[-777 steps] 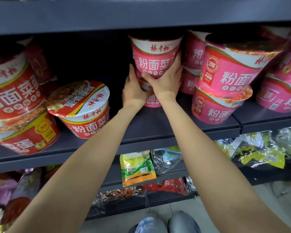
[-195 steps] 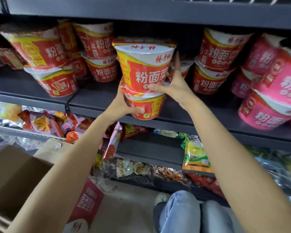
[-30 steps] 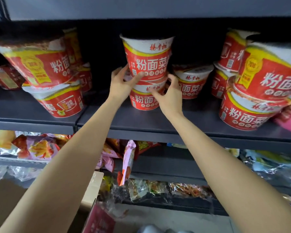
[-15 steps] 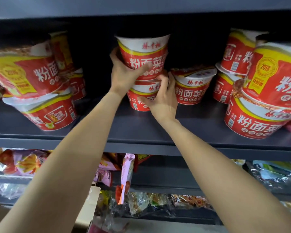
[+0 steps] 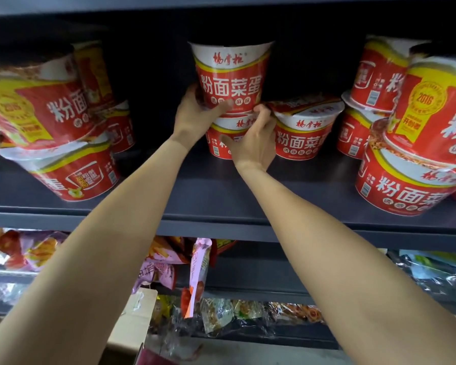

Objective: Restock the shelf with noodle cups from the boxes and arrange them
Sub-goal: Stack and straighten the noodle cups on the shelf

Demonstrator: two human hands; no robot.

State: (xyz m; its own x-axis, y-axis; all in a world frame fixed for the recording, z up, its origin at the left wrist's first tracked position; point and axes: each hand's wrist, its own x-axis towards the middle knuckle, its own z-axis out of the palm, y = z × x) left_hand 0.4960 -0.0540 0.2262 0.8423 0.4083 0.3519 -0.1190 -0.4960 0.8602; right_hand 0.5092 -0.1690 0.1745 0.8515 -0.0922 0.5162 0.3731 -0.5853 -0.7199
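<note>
Two bare forearms were stretched up and forward over the front edge of the shelf [image 5: 221, 206], from below it. Nearest the front edge, the right hand [image 5: 250, 148] was curled round the side of the lower cup [image 5: 223, 133] of a two-high stack, thumb across its face and fingertips reaching the seam where the upper cup [image 5: 231, 75] sat on it. Just behind, the left hand [image 5: 195, 114] was wrapped round the base of the upper cup from its left, thumb laid across the front. The stack stood mid-shelf, towards the back, with a single cup [image 5: 306, 130] just beside it on the right and further stacks near the left [image 5: 58, 143] and right [image 5: 416, 159] ends. The step in hand was judged to be arranging: the stack was being squared and seated. The next move seemed to call for both grips to be loosened without the top cup being tilted, then more stock to be fetched from the box [image 5: 134, 320] seen below.
</note>
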